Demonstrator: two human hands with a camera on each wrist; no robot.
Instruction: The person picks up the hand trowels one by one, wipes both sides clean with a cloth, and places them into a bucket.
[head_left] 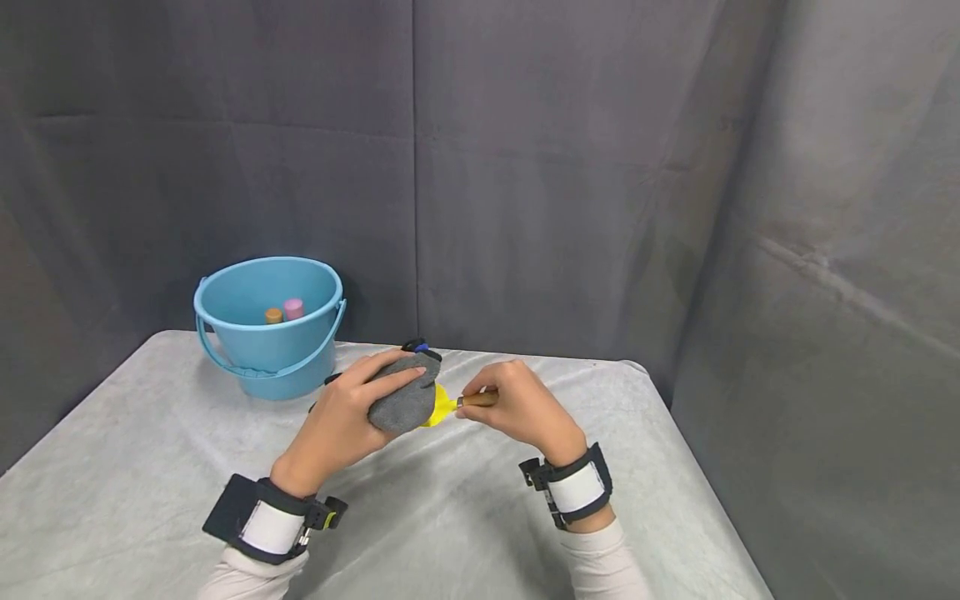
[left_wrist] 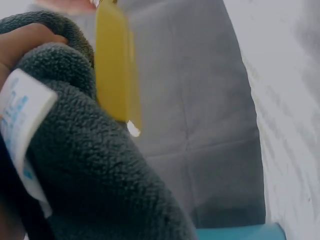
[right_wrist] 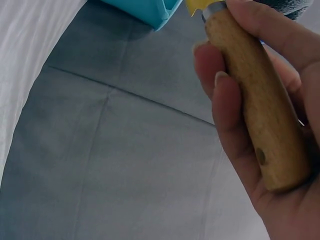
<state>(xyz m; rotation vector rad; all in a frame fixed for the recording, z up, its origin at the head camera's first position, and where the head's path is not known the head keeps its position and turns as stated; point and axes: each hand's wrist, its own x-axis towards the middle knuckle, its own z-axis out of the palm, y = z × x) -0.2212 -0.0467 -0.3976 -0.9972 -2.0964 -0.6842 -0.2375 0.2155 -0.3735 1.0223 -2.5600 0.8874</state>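
Low in the head view lies the table (head_left: 150, 467), draped in pale cloth. At its left, middle of the frame, stands a blue bucket (head_left: 267, 327), with an orange piece (head_left: 273, 316) and a pink piece (head_left: 293, 308) inside. Near the frame's centre my left hand (head_left: 341, 421) curls round a grey cloth (head_left: 401, 398), bunched against the yellow blade (head_left: 441, 405) of a spatula. Just right of it, my right hand (head_left: 521, 406) has its fingers closed round the wooden handle (right_wrist: 262, 107); in the right wrist view the handle runs from top centre to the lower right.
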